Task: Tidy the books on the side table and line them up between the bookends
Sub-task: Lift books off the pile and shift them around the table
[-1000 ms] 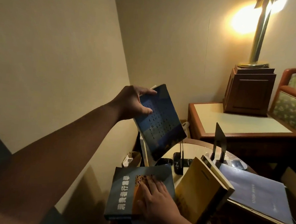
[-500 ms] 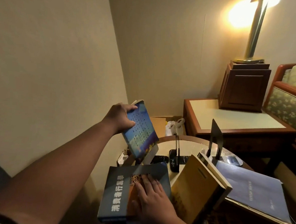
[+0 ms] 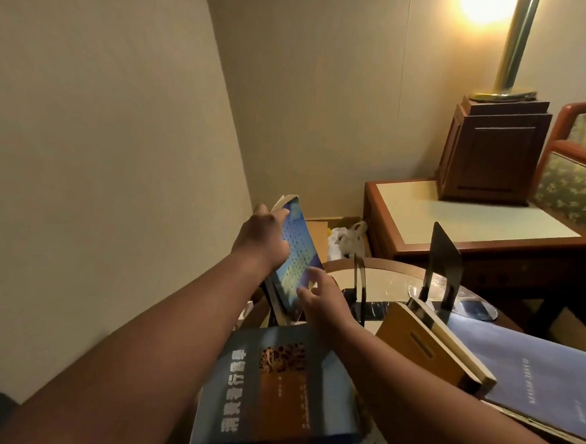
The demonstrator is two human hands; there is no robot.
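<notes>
My left hand (image 3: 261, 242) grips a blue book (image 3: 294, 256) by its upper edge and holds it tilted at the left rim of the round side table (image 3: 384, 280). My right hand (image 3: 324, 297) reaches up with spread fingers and touches the book's lower part. Two dark bookends stand on the table: a thin one (image 3: 360, 279) seen edge-on and a wider one (image 3: 445, 262) to its right. A grey book with white characters (image 3: 274, 389) lies flat in front. A yellow book (image 3: 428, 346) leans against a pale blue book (image 3: 532, 380).
A beige wall runs close along the left. Behind the round table stands a wooden cabinet (image 3: 466, 225) bearing a dark wooden box (image 3: 491, 155) and a lit brass lamp (image 3: 511, 46). A floral armchair (image 3: 582, 177) is at the right. A cardboard box and white bag (image 3: 345, 238) sit in the corner.
My left hand has lowered the blue book toward the table's left edge. My right hand has lifted off the grey book and moved up to the blue book.
</notes>
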